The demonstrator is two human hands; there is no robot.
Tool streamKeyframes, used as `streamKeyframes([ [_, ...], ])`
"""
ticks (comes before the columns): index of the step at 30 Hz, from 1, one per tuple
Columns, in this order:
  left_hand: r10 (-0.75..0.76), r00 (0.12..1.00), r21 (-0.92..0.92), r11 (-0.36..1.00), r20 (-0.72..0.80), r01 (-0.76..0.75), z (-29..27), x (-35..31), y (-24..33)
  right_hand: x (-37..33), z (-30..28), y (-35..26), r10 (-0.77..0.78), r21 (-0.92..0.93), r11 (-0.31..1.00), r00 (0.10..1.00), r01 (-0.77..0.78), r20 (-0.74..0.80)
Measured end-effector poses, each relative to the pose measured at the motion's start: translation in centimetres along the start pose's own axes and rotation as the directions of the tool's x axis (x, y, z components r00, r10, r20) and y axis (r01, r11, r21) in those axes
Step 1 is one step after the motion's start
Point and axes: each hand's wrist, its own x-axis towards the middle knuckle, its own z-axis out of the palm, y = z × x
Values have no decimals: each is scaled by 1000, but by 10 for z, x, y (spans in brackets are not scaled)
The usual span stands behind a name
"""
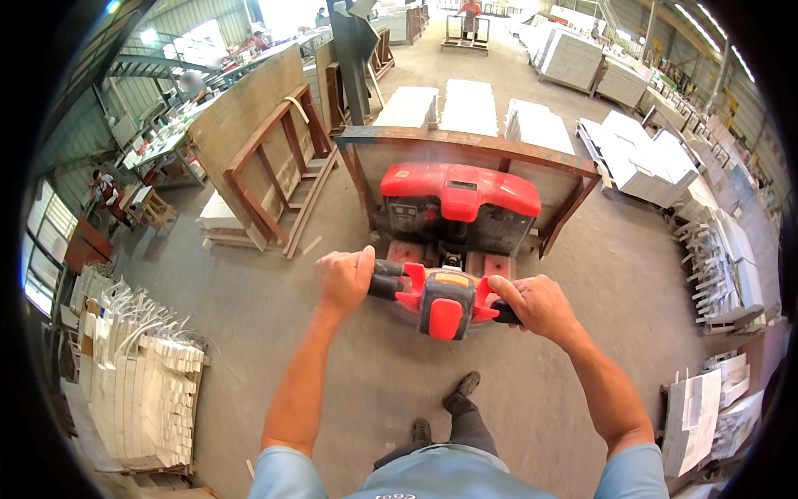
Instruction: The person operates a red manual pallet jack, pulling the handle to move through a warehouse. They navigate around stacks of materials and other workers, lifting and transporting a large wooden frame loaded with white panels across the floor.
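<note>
Pallet truck handle (439, 301), red and black, is shown low at the centre of the head view, gripped at both ends. The left hand (345, 280) is closed around the left black grip, and the right hand (539, 305) is wrapped over the right grip, so that the bar is held level and the pull is shared evenly between both arms. The handle is joined to the red pallet truck (457, 204) standing just ahead, whose body is set against a rusty steel frame (465, 148) loaded with pale stone slabs (470, 106); the frame appears to be carried upright on the truck. A bare grey concrete floor (249, 308) is seen below, with the person's dark shoes (461, 389) behind the handle. A large workshop hall is shown around: a wooden A-frame rack (266, 158) at the left, stacked white tiles (141, 382) at the lower left, and further slab piles (640, 158) at the right.
</note>
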Motion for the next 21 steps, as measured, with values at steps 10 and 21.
streamKeyframes([
  [10, -71, 996, -25, 997, 52, 72, 43, 73, -35, 85, -17, 10, -22, -74, 997, 1000, 24, 19],
  [21, -77, 992, -47, 995, 101, 82, 95, 171, -59, 179, -58, 30, -39, -130, 991, 999, 36, -20],
])
